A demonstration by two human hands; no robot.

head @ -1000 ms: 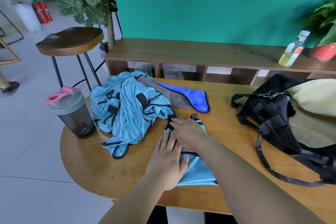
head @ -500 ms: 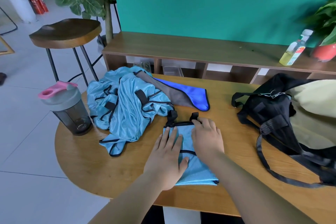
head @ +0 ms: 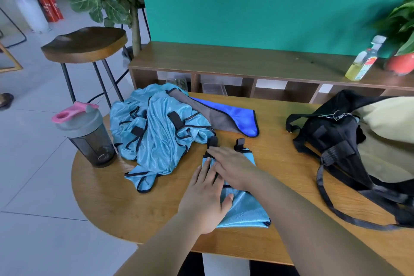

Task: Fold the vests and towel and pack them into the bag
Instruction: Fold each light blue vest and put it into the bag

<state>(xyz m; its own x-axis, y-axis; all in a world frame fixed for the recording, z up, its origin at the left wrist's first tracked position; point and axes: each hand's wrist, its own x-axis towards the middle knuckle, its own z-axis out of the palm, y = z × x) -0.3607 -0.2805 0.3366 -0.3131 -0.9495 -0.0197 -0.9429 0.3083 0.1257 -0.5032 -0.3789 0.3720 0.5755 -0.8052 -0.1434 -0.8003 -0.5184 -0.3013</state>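
**Head view.** We found both hands flat on the folded vest, which lay on the table near its front edge, with its black straps pointing away from the person. The left hand pressed the vest's left edge, fingers straight and close together, thumb spread to the right. The right hand lay just beyond it, palm down, fingers straight and angled left toward the straps. Neither hand gripped anything. We noted the pile of crumpled light-blue vests to the left rear, just beside the folded vest's straps. The towel, grey on one face and blue on the other, lay behind, its left end against the pile. The bag, black with a cream panel, sat at the table's right, well apart from the vest, its strap trailing toward the front edge. A shaker with a pink lid stood at the table's left edge beside the pile. Behind the table we saw a shelf carrying a bottle, and a stool to the left
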